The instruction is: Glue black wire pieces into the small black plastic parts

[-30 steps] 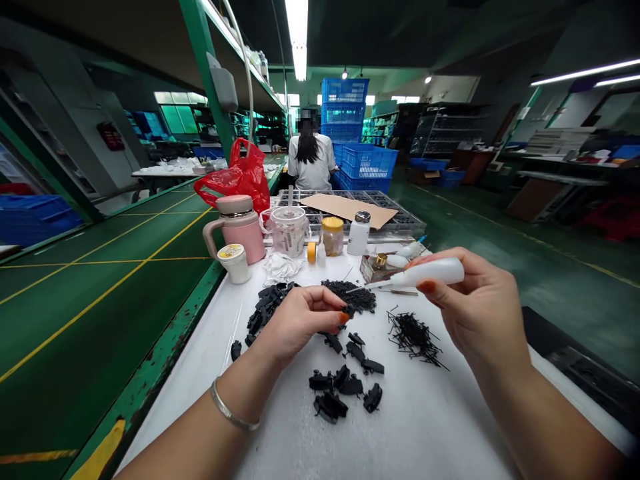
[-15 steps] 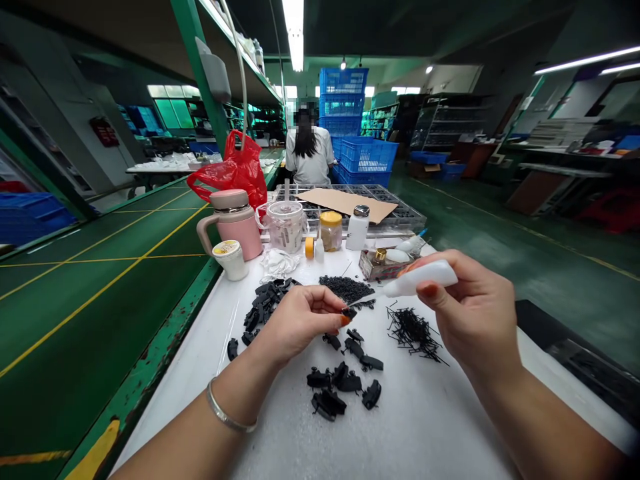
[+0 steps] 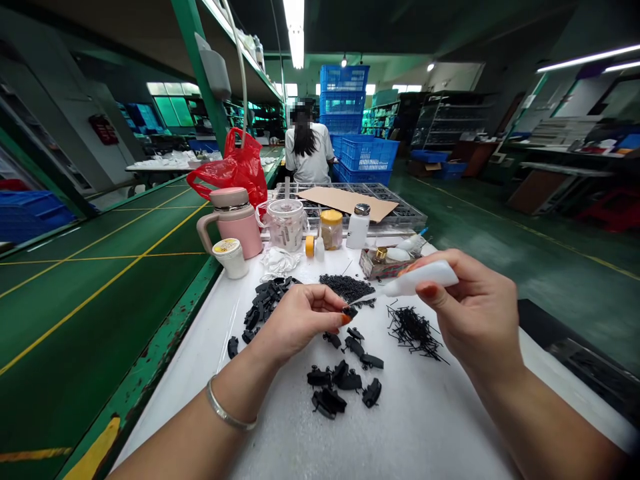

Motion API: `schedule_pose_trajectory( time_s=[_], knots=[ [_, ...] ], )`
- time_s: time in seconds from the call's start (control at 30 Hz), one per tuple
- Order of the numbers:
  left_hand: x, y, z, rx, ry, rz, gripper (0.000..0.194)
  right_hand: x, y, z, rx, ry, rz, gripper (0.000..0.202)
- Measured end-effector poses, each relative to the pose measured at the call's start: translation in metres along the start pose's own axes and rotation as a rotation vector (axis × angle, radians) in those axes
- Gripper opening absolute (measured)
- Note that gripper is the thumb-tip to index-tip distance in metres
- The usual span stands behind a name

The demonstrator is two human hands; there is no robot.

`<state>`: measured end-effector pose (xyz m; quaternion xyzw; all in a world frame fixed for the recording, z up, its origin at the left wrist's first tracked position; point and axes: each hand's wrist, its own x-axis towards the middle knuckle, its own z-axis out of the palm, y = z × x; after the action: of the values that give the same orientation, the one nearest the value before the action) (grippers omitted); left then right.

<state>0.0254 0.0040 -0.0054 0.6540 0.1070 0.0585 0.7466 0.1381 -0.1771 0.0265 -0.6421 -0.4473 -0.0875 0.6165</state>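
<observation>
Between thumb and fingers, my left hand (image 3: 303, 313) pinches a small black plastic part (image 3: 351, 311), mostly hidden by the fingertips. My right hand (image 3: 475, 310) is closed around a white squeeze bottle (image 3: 423, 279) tilted down to the left. Its thin nozzle (image 3: 367, 297) reaches to the black part; whether they touch I cannot tell. Below my hands lie several black assembled pieces (image 3: 347, 379) with little rings on them. A heap of curved black parts (image 3: 267, 303) is left of my left hand. Small black rings (image 3: 347, 288) are piled behind, and thin black pins (image 3: 414, 331) lie near my right hand.
Along the back of the white table (image 3: 400, 427) stand a pink mug (image 3: 239, 223), a white tub (image 3: 231, 259), a clear pitcher (image 3: 286, 223), a yellow-lidded jar (image 3: 331, 229) and a white bottle (image 3: 359, 227). Beyond, a person (image 3: 307, 148) sits near blue crates (image 3: 367, 157).
Both hands hold almost the same pose, the nozzle staying at the black part. The view has shifted very slightly, and the person ahead has leaned a little to the left.
</observation>
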Motion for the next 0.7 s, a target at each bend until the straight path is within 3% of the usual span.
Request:
schedule_pose_trajectory(
  time_s=[0.7],
  knots=[
    [-0.0003, -0.0005, -0.0007, 0.021, 0.001, -0.002, 0.026, 0.0007, 0.0013, -0.0004, -0.010, 0.011, -0.041, 0.012]
  ],
)
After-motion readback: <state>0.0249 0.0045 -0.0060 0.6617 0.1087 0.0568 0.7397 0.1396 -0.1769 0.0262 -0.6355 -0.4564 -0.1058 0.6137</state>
